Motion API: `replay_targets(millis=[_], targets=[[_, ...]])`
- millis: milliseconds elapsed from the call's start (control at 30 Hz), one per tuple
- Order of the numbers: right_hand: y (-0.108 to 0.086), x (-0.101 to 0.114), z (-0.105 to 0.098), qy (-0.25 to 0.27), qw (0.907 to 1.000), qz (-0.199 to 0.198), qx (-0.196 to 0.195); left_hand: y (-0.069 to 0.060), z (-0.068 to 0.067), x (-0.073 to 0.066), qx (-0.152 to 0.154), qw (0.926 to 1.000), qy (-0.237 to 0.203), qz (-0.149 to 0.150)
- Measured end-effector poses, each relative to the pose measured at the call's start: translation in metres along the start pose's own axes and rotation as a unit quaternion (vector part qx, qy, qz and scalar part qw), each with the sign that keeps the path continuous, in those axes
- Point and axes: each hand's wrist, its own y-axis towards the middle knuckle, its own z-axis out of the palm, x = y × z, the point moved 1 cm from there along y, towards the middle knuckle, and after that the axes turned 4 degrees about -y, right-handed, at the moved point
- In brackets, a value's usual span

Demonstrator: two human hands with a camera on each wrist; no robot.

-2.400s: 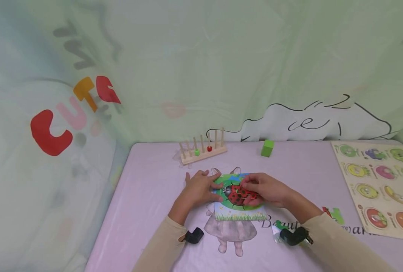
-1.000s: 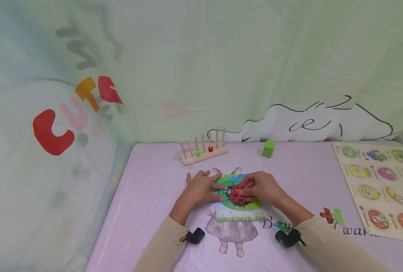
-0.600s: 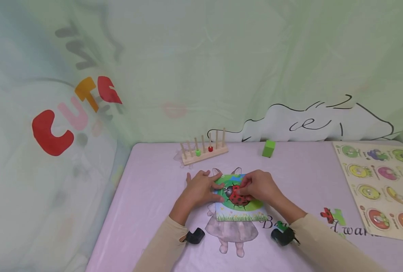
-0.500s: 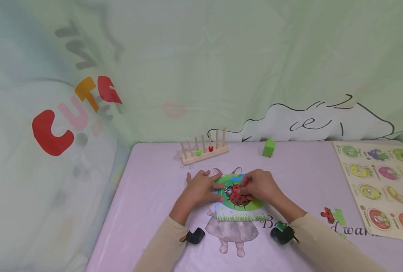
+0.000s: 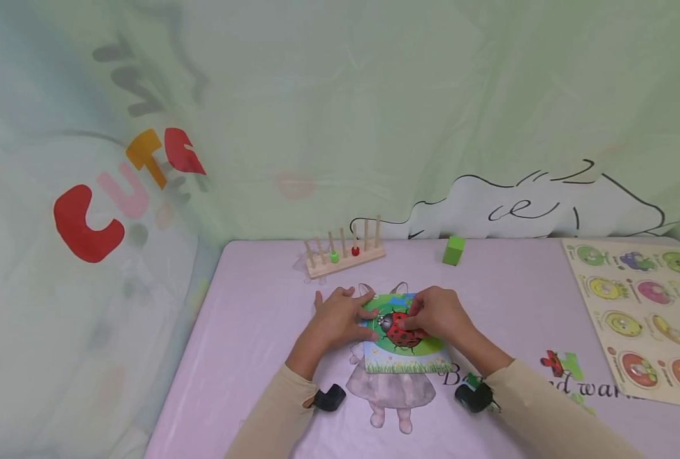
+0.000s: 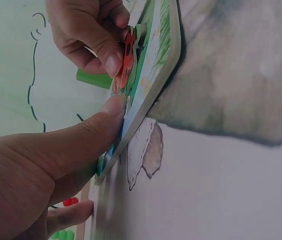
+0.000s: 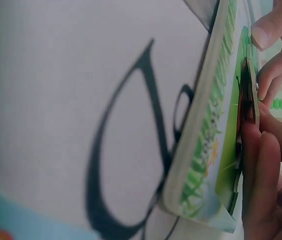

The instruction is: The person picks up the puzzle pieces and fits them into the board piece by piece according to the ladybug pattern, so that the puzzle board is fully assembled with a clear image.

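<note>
The splayed left hand (image 5: 337,317) touches the ladybug puzzle board (image 5: 406,368) at its left edge. The right hand (image 5: 442,312) pinches a red piece (image 6: 127,59) over it.

Ladybug board (image 5: 407,368): one
Hands: two at the ladybug board, one left hand (image 5: 338,317), one right hand (image 5: 442,313)
Black wrist cameras (image 5: 330,398): two, on the near side of the ladybug board
Red piece (image 6: 126,62): one, at the ladybug board
Loose pieces (image 5: 552,363): at least three, right of the ladybug board; exact number unclear
Peg rack (image 5: 348,262): one, beyond the ladybug board
Pegs (image 5: 377,231): seven
Bead colours: two, green beads (image 5: 334,257) and red beads (image 5: 355,252); number of each unclear
Green block (image 5: 453,250): one, beyond the ladybug board
Fruit board (image 5: 633,306): one, well right of the ladybug board
Fruit pictures (image 5: 638,368): at least ten
</note>
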Motion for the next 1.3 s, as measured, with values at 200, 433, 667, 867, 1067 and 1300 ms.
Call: replay_targets(millis=[200,433,667,867,1067,1300], targets=[[-0.001,-0.001,0.000,0.003,1.0000,0.005,0.000,0.001,0.001,0.001,0.001,1.0000,-0.002,-0.002],[0.000,-0.004,-0.004,-0.008,0.9999,-0.010,0.007,0.002,0.003,0.002,0.002,1.0000,0.003,0.000],[0.003,-0.019,-0.013,-0.028,0.9902,-0.131,-0.040,0.002,0.001,-0.001,0.003,1.0000,0.005,0.004],[-0.002,-0.029,-0.015,-0.092,0.9734,-0.210,0.009,0.001,0.001,-0.001,0.006,0.9999,0.009,0.007],[-0.004,-0.029,-0.013,-0.106,0.9718,-0.205,0.048,-0.001,0.001,-0.004,-0.003,0.9999,0.007,0.007],[-0.003,-0.028,-0.011,-0.133,0.9680,-0.208,0.043,-0.008,0.000,-0.022,-0.024,0.9921,0.061,0.107]])
